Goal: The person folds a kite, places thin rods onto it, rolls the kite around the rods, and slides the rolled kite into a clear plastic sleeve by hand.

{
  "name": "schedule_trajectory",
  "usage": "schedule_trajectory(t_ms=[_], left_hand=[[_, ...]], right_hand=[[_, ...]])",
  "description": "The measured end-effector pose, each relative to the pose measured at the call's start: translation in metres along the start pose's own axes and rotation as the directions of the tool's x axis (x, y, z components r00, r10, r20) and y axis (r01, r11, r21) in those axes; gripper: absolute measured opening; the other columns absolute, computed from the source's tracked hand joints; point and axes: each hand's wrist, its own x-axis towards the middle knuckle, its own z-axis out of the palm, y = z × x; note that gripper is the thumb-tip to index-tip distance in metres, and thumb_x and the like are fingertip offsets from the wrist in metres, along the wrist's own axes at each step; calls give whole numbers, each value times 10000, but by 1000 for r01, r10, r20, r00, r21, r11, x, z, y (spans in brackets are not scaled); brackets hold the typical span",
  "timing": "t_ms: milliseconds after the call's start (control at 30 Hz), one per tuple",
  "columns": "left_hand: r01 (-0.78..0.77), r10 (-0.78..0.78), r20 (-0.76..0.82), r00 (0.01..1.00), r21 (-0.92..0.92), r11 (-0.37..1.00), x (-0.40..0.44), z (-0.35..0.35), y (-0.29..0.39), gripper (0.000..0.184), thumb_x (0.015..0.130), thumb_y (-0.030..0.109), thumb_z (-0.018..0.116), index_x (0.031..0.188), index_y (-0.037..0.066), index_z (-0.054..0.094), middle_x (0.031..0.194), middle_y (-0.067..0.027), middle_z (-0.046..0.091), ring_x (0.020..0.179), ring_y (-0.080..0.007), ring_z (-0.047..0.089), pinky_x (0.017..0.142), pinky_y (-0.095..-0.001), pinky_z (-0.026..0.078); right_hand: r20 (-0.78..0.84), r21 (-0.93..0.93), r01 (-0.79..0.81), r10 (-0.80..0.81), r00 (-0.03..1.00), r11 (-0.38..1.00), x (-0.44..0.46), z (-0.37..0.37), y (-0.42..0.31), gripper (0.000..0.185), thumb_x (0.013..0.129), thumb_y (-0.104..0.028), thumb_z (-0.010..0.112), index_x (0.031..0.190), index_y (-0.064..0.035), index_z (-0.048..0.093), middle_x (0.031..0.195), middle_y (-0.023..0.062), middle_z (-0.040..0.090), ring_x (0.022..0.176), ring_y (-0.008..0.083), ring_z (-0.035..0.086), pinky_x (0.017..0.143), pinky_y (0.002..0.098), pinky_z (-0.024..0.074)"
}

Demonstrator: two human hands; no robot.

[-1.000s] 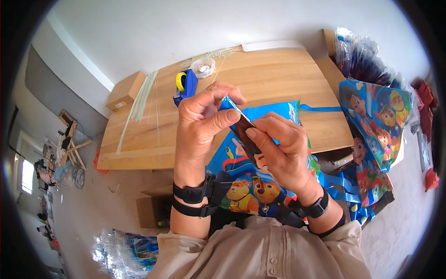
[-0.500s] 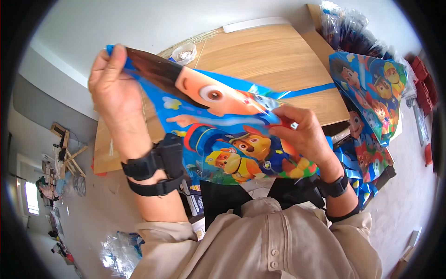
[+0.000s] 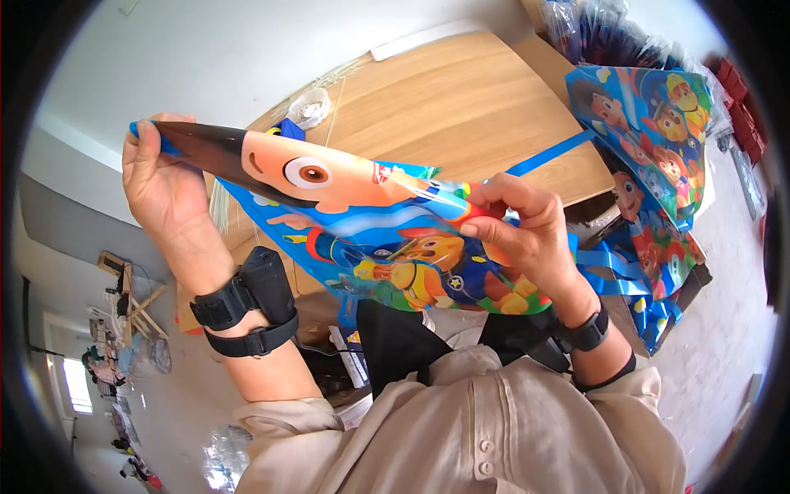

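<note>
A thin, glossy kite sail (image 3: 415,272) printed with cartoon puppies on blue is stretched between my hands, above the table's near side. My left hand (image 3: 160,181), raised at the left, pinches its dark pointed corner between thumb and fingers. On the right, my right hand (image 3: 527,226) pinches the folded upper edge. That edge is doubled over, so a large cartoon face shows along the fold. The sheet slopes down from left to right, its lower part hanging in front of my body. Parts of it under my right fingers are hidden.
Behind the sail stands a wooden table (image 3: 436,90) with a clear plastic bowl (image 3: 309,108) and thin rods (image 3: 329,76). More printed sails (image 3: 646,136) hang at the right beside blue ribbons (image 3: 613,267). Plastic-wrapped bundles (image 3: 601,37) stand behind them.
My left hand has moved left and a little down with the pointed corner. The sail's upper edge is now pulled straighter, and more of it is folded over. My right hand keeps its pinch.
</note>
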Motion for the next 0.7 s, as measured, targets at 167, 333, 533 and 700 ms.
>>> schedule_trajectory(t_ms=[167,333,533,700], left_hand=[[-21,21,11,1000,-32,999,2,-6,-3,126,863,133,659,881,21,604,867,-151,639,802,-238,602,873,-416,483],[-59,85,-64,994,332,941,4,0,-10,166,869,88,643,997,-14,616,938,-158,641,901,-272,595,895,-403,460],[-684,51,685,727,716,136,-47,102,-2,269,756,-19,628,1025,-15,648,1033,-113,613,1038,-296,537,918,-401,411],[-691,-159,792,589,596,409,-64,121,-29,209,633,-48,704,825,-17,628,756,-95,574,735,-264,539,644,-352,419]], right_hand=[[22,138,-118,116,993,983,-1,-1,-6,159,773,-73,757,743,6,622,669,10,594,651,46,486,568,240,400],[-46,43,-72,74,996,997,5,4,-3,195,740,-10,726,670,2,545,628,43,536,588,116,473,520,291,375],[-193,-229,336,-381,904,914,16,24,3,210,678,15,717,656,-32,515,640,100,453,594,273,484,525,359,364],[-201,-397,364,-466,862,843,17,31,3,245,674,-28,737,687,-47,493,681,102,478,634,295,499,554,390,381]])
